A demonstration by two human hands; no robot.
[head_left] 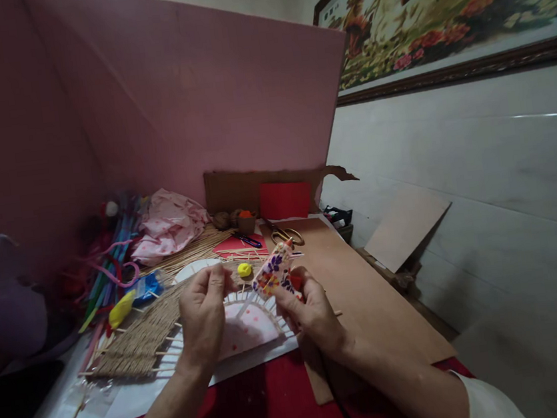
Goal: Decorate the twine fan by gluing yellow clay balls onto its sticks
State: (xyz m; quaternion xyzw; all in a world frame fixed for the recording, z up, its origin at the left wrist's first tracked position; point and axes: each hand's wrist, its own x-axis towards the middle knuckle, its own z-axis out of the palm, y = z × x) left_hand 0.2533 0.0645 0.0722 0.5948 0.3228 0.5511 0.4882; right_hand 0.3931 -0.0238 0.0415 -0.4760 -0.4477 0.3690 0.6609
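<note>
My right hand (315,309) is wrapped round a hot glue gun (273,270) with a floral print, over the table. A pale translucent stick (246,304) slants down from its left end. Thumb and fingers of my left hand (206,311) are pinched together, to the left of the glue gun and apart from it; what they hold, if anything, is hidden. Under both hands lies a fan-shaped piece with thin wooden sticks, woven with brown twine (133,343) and with pink spotted fabric (249,326) at its centre, partly covered by my hands.
Gold-handled scissors (296,236), a yellow lump (244,270) and a brown board (368,292) lie on the table. Pink crumpled fabric (169,221) and colourful pipe cleaners (110,275) are heaped at the left. A dark cord (332,391) hangs below my right hand.
</note>
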